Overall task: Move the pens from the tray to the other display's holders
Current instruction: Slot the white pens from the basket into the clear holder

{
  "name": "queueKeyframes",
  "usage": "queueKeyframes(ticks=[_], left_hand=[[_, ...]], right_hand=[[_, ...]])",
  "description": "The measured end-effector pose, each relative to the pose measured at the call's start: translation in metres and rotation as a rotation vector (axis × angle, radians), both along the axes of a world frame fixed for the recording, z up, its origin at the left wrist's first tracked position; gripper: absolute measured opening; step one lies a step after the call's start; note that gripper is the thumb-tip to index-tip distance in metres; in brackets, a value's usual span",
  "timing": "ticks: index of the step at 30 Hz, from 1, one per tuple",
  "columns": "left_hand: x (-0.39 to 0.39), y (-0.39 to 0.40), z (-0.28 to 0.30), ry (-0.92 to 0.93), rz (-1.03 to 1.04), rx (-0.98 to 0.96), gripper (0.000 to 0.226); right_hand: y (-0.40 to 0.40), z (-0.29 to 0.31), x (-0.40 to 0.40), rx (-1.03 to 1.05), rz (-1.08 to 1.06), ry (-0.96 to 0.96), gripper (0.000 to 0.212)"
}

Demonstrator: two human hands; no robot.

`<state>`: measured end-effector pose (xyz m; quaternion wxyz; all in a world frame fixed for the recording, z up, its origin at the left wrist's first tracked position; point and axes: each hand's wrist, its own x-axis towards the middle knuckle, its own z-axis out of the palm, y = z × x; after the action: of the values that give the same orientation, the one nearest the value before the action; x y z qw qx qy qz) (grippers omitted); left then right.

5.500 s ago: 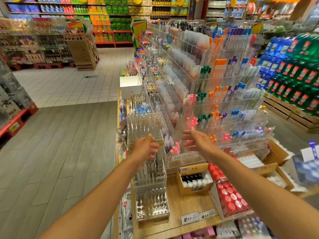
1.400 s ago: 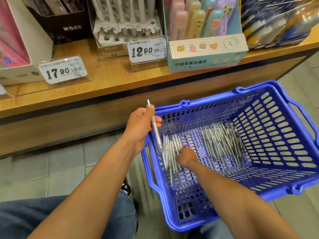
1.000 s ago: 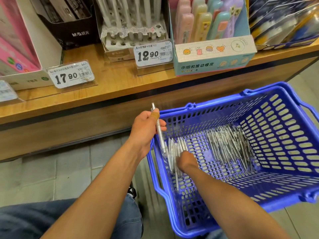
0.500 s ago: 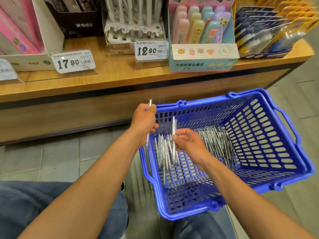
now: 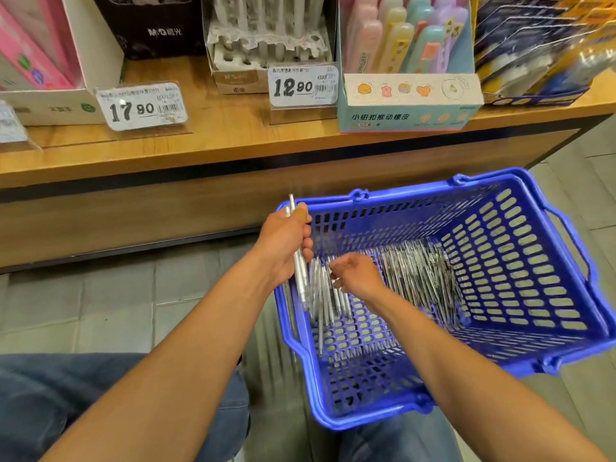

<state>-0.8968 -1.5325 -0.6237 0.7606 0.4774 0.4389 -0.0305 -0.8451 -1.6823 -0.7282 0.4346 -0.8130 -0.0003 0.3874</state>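
Note:
A blue plastic basket [image 5: 483, 183] stands on the floor in front of me and holds clear pens in two heaps. The smaller heap [image 5: 325, 303] lies by the basket's left wall and the larger heap [image 5: 416, 278] lies in the middle. My left hand [image 5: 283, 245] grips two clear pens [image 5: 299, 275] almost upright at the basket's left rim. My right hand [image 5: 358, 275] is inside the basket over the smaller heap, its bent fingertips at the pens' upper ends, and I see no pen lifted in it.
A wooden shelf [image 5: 200, 145] runs across just beyond the basket. On it stand a white pen box [image 5: 266, 45], a pastel eraser box [image 5: 410, 101], a black box [image 5: 156, 25] and price tags 17.90 [image 5: 141, 106] and 12.90 [image 5: 301, 85]. My denim-clad knees [image 5: 50, 405] are below.
My right hand lifted a pen from the smaller heap and passed it to my left hand, which now holds two. My right hand has dropped back to the heap.

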Motion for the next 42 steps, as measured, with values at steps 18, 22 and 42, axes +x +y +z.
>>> queueKeyframes(ticks=[18, 22, 42], left_hand=[[0.000, 0.004, -0.006, 0.003, -0.032, -0.014, 0.023], [0.001, 0.001, -0.003, 0.023, -0.047, -0.007, 0.021], [-0.001, -0.008, 0.002, -0.090, -0.159, -0.095, 0.041]], right_hand=[[0.004, -0.067, -0.013, -0.505, 0.380, -0.126, 0.029], [-0.019, -0.011, 0.012, -0.127, 0.102, -0.060, 0.015], [0.025, 0.080, 0.014, 0.520, -0.004, -0.126, 0.014]])
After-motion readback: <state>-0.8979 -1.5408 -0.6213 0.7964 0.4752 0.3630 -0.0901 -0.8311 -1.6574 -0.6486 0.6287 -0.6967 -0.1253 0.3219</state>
